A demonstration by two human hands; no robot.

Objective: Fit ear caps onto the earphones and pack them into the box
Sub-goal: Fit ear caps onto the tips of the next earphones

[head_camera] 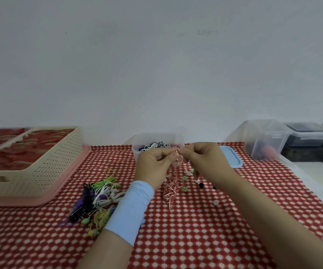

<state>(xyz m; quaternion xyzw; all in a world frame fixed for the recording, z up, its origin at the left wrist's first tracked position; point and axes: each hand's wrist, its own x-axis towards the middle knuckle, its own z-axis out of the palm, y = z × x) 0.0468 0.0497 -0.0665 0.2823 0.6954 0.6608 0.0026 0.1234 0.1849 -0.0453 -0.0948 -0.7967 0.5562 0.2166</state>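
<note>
My left hand (153, 166) and my right hand (205, 162) meet fingertip to fingertip above the table, both pinching the earbud end of a red-and-white earphone. Its cable (171, 188) hangs down and coils on the cloth below. The bud itself is mostly hidden by my fingers. Loose ear caps lie scattered nearby: green ones (184, 189), a white one (216, 202), black ones (201, 185). Behind my hands stands a clear plastic box (143, 138) holding several earphones.
A pile of coloured earphones (98, 199) lies at left-centre. A beige basket (55, 164) on a pink tray stands at far left. A blue lid (231, 158) lies behind my right hand. Clear storage tubs (265, 138) stand at back right. Red checked cloth (195, 239) covers the table.
</note>
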